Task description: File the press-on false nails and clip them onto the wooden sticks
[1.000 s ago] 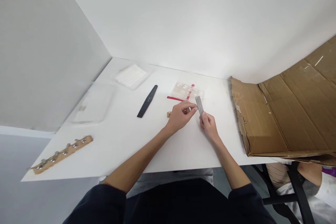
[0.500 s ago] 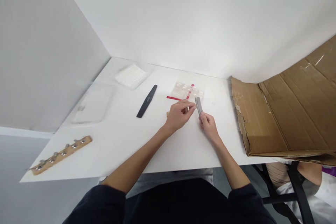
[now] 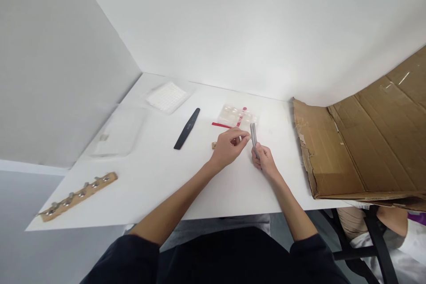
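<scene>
Near L corner of white table [image 3: 149,191]: see wooden strip w/ metal fittings [image 3: 80,195], lying diag. Near R: see open cardboard box [image 3: 329,155].

Mid-table, R of center: holding grey file [image 3: 254,135] by lower end in R hand [image 3: 264,159], fingers closed round it, thumb on near side. Pointing away from body along long axis, leaning slightly L at far end, narrow edge approx to cam. Free end just beside L hand [image 3: 228,147] fingertips.

L grip: curled, thumb + index tips abt together. Can't tell if pinching a small pc or touching file.

L of that hand: see small wooden pc [image 3: 214,145], mostly hidden. Further L: black file [image 3: 187,128], flat, far end angled R; then clear case [image 3: 121,128].

Beyond hands: red strip [image 3: 220,124], then clear tray [image 3: 228,115] w/ red band. Far L: white gridded sheet [image 3: 166,96].
</scene>
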`<state>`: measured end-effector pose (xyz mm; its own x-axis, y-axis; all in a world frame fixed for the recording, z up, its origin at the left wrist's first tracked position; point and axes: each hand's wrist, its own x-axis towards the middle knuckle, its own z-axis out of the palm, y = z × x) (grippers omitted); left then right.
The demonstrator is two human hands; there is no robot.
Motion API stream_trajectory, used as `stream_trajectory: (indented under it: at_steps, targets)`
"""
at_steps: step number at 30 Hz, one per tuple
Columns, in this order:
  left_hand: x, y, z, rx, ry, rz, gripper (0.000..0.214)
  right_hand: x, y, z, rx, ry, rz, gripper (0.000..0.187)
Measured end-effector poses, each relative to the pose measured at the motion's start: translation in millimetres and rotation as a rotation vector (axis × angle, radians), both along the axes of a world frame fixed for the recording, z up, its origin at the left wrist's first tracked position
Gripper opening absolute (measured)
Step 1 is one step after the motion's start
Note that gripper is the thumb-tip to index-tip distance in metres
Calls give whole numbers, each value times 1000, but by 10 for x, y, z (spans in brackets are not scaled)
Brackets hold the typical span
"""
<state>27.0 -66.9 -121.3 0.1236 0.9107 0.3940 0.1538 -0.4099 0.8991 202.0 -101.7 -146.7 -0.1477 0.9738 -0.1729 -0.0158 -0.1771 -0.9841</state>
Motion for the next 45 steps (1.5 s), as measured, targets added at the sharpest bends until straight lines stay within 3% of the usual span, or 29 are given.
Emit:
stream_trajectory:
  at_steps: [9,15,21,28,45]
  targets:
    - [-44,21,43,-17,-17,-4,14,32,12,-34,-36,28,24,69]
    - [11,-48,64,3,97,-148,16,33,29,-65,-60,79,-9,68]
    - [-15,-10,46,-34,-6,-33,16,40,47,-21,-152,229,-138,66]
    - [10,16,-13,-71,-30,-49,16,2,3,-2,-111,175,41,67]
    - [15,16,-35,-78,-41,-66,16,22,2,-48,-89,151,55,67]
